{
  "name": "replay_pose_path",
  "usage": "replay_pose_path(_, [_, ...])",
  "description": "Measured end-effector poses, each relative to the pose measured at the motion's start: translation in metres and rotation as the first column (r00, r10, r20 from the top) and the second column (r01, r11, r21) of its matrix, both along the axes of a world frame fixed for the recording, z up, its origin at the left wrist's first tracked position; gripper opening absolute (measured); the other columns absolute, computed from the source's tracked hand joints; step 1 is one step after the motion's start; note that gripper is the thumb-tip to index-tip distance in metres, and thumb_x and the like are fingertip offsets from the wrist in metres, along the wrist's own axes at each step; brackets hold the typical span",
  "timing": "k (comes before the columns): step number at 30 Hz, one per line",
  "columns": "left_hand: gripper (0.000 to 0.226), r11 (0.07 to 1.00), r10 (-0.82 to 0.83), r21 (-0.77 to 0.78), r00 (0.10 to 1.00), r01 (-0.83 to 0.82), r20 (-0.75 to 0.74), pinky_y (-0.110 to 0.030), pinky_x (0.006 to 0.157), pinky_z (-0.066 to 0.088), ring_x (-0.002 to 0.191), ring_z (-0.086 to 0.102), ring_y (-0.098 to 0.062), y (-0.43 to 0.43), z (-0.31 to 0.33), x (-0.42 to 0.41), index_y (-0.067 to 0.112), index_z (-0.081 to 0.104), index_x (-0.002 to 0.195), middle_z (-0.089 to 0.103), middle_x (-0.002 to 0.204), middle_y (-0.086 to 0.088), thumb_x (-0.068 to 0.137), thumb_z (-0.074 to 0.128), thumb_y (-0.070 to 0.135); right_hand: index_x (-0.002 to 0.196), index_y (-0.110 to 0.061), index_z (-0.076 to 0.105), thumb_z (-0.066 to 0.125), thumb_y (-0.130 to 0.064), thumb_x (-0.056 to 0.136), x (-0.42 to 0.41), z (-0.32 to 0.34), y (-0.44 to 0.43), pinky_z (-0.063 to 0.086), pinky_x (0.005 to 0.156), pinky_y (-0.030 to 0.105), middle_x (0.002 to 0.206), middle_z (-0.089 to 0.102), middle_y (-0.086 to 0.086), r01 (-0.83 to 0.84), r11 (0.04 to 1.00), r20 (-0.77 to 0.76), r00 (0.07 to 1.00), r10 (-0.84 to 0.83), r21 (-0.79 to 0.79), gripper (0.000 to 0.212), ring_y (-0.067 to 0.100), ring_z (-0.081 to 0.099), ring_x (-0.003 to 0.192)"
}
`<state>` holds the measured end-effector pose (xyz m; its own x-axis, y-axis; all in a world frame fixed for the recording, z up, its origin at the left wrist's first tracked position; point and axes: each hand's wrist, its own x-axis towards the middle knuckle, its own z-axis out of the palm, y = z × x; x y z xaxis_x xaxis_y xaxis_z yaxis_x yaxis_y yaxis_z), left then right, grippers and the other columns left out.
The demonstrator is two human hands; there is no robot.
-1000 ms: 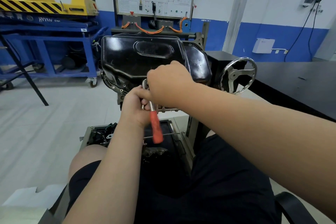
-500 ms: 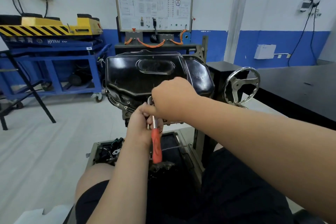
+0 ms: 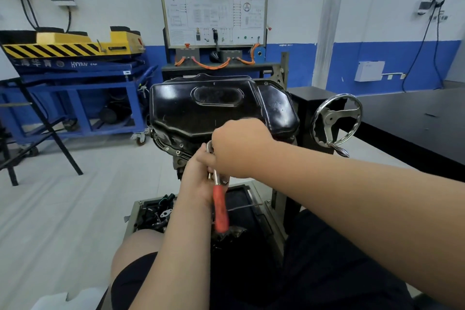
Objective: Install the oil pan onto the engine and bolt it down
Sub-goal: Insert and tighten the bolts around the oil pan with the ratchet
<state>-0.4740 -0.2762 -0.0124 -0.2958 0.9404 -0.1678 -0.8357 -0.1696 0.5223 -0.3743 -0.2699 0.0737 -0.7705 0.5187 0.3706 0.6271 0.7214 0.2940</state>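
A glossy black oil pan [image 3: 214, 106] sits on the engine [image 3: 173, 143], which is clamped in a stand straight ahead of me. At the pan's near flange, a ratchet wrench with a red handle [image 3: 221, 209] hangs downward. My left hand [image 3: 198, 178] grips the metal shank just above the red handle. My right hand [image 3: 239, 146] is curled over the wrench head at the pan's edge, hiding the bolt and socket beneath it.
A chrome handwheel [image 3: 336, 121] juts from the stand at the right, beside a black table [image 3: 412, 123]. Below the engine is a tray [image 3: 156, 211] with loose parts. A blue cart [image 3: 75, 98] and a training board [image 3: 214, 7] stand behind.
The view has tilted upward, so engine and hands appear lower in the picture. Both hands keep their hold on the wrench at the same spot on the pan's flange.
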Motion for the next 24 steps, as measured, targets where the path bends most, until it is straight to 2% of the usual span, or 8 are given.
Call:
replay_pose_path(3, [0.054, 0.998, -0.022, 0.058, 1.000, 0.023, -0.013, -0.017, 0.037, 0.018, 0.034, 0.024, -0.005, -0.004, -0.002, 0.000, 0.020, 0.046, 0.044, 0.031, 0.042, 0.008, 0.098, 0.043, 0.022, 0.072, -0.019, 0.049, 0.043, -0.036, 0.092, -0.003, -0.001, -0.003, 0.033, 0.061, 0.030, 0.082, 0.061, -0.004, -0.107, 0.980, 0.116, 0.989, 0.089, 0.167, 0.027, 0.019, 0.049, 0.068])
replay_pose_path(6, [0.058, 0.995, -0.049, 0.088, 0.998, 0.045, 0.047, -0.017, 0.032, 0.011, 0.031, 0.021, -0.005, -0.002, 0.003, 0.000, 0.019, 0.046, 0.041, 0.030, 0.042, 0.010, 0.099, 0.039, 0.020, 0.106, -0.016, 0.056, 0.036, -0.017, 0.095, 0.004, 0.007, 0.007, 0.036, 0.082, 0.034, 0.107, 0.058, 0.001, -0.376, 0.825, 0.335, 0.910, 0.244, 0.422, 0.023, 0.023, 0.049, 0.102])
replay_pose_path(9, [0.059, 0.996, -0.055, 0.073, 0.997, 0.051, 0.050, -0.016, 0.028, 0.014, 0.031, 0.021, -0.005, 0.000, 0.008, 0.001, 0.018, 0.048, 0.041, 0.031, 0.043, 0.010, 0.099, 0.036, 0.018, 0.107, -0.017, 0.058, 0.035, -0.011, 0.094, 0.006, 0.013, 0.009, 0.038, 0.089, 0.036, 0.108, 0.058, 0.000, -0.432, 0.774, 0.351, 0.891, 0.287, 0.463, 0.027, 0.023, 0.051, 0.104])
replay_pose_path(13, [0.044, 0.999, -0.022, -0.045, 0.998, 0.019, -0.063, -0.023, 0.040, 0.028, 0.035, 0.027, -0.008, 0.000, 0.012, 0.001, 0.018, 0.046, 0.054, 0.033, 0.043, 0.006, 0.096, 0.035, 0.015, 0.078, -0.021, 0.058, 0.039, -0.036, 0.095, 0.001, 0.012, -0.002, 0.030, 0.068, 0.033, 0.076, 0.058, -0.004, -0.099, 0.973, 0.182, 0.981, 0.060, 0.210, 0.029, 0.020, 0.050, 0.067])
replay_pose_path(16, [0.036, 0.992, -0.023, -0.127, 0.989, 0.004, -0.145, -0.026, 0.052, 0.034, 0.044, 0.039, -0.015, -0.001, 0.009, -0.003, 0.013, 0.052, 0.062, 0.043, 0.051, -0.002, 0.095, 0.037, 0.017, 0.064, -0.019, 0.051, 0.039, -0.047, 0.092, -0.005, 0.005, -0.010, 0.030, 0.051, 0.028, 0.061, 0.047, -0.001, 0.081, 0.994, 0.060, 0.995, -0.076, -0.079, 0.042, 0.018, 0.040, 0.050])
replay_pose_path(19, [0.048, 0.998, -0.062, -0.022, 0.997, 0.061, -0.045, -0.016, 0.036, 0.015, 0.030, 0.023, -0.007, -0.005, 0.010, -0.008, 0.019, 0.041, 0.049, 0.031, 0.039, 0.007, 0.096, 0.034, 0.011, 0.091, -0.020, 0.060, 0.043, -0.032, 0.094, -0.006, 0.010, -0.009, 0.033, 0.067, 0.032, 0.092, 0.061, -0.001, -0.145, 0.967, 0.219, 0.971, 0.098, 0.208, 0.021, 0.023, 0.053, 0.082])
replay_pose_path(21, [0.057, 0.994, -0.105, 0.027, 0.994, 0.104, 0.019, -0.016, 0.032, 0.011, 0.030, 0.021, -0.005, -0.004, 0.012, -0.009, 0.017, 0.043, 0.041, 0.031, 0.040, 0.009, 0.097, 0.031, 0.012, 0.106, -0.014, 0.058, 0.037, -0.017, 0.095, -0.001, 0.017, 0.000, 0.035, 0.078, 0.034, 0.108, 0.059, 0.003, -0.369, 0.840, 0.364, 0.904, 0.224, 0.399, 0.024, 0.025, 0.049, 0.103])
replay_pose_path(24, [0.060, 0.992, -0.121, 0.054, 0.991, 0.118, 0.061, -0.016, 0.032, 0.011, 0.030, 0.021, -0.004, -0.003, 0.017, -0.009, 0.015, 0.046, 0.039, 0.031, 0.042, 0.009, 0.096, 0.029, 0.012, 0.108, -0.014, 0.058, 0.035, -0.008, 0.094, 0.002, 0.023, 0.004, 0.038, 0.086, 0.036, 0.110, 0.054, 0.003, -0.467, 0.755, 0.413, 0.866, 0.283, 0.461, 0.028, 0.025, 0.047, 0.105])
